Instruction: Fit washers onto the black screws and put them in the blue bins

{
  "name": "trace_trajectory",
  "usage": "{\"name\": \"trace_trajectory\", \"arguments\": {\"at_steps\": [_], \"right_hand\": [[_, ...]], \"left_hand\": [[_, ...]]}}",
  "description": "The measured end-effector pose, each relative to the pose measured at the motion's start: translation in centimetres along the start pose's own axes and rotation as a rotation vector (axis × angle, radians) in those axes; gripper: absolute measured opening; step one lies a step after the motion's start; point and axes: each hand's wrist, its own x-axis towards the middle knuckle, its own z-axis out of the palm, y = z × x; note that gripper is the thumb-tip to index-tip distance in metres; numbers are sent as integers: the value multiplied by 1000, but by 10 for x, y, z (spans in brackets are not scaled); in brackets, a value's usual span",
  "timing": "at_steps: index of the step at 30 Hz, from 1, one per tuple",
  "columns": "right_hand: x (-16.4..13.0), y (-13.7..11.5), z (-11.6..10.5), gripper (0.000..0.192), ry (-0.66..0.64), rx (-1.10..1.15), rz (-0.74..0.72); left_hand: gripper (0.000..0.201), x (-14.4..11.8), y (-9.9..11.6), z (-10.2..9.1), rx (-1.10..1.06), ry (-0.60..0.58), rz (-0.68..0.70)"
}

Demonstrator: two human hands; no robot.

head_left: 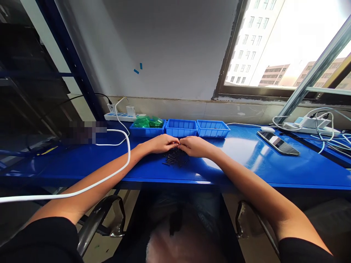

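Note:
My left hand (161,143) and my right hand (196,146) meet fingertip to fingertip over a small heap of dark, thin metal parts (175,158) on the blue table (246,164). Both hands have their fingers curled together at the point where they touch. Whatever they pinch there is too small to make out. Just beyond the hands stand three blue bins in a row: the left one (147,130) holds green packets (149,122), the middle one (181,128) and the right one (213,128) show nothing inside from here.
A white cable (120,171) loops over my left forearm from a power strip (120,116) at the wall. A phone (278,143) lies to the right, near a white mouse (267,129) and another power strip with cables (312,123). Dark shelving stands at the left.

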Motion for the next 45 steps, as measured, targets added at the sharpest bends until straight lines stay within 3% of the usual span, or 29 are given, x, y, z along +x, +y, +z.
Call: {"name": "trace_trajectory", "arguments": {"at_steps": [5, 10, 21, 29, 34, 45], "right_hand": [[0, 0, -1, 31, 32, -5, 4], [0, -1, -4, 39, 66, -23, 110], [0, 2, 3, 28, 85, 17, -33], [-1, 1, 1, 27, 191, 16, 97], [-1, 2, 2, 19, 162, 17, 50], [-3, -5, -6, 20, 164, 18, 117]], "left_hand": [[31, -1, 0, 0, 6, -6, -23], [31, -1, -1, 1, -30, -13, -10], [29, -1, 3, -1, 26, -9, -36], [27, -1, 3, -1, 47, -11, -39], [29, -1, 2, -1, 20, -13, -12], [30, -2, 5, -3, 35, -6, -34]]}}
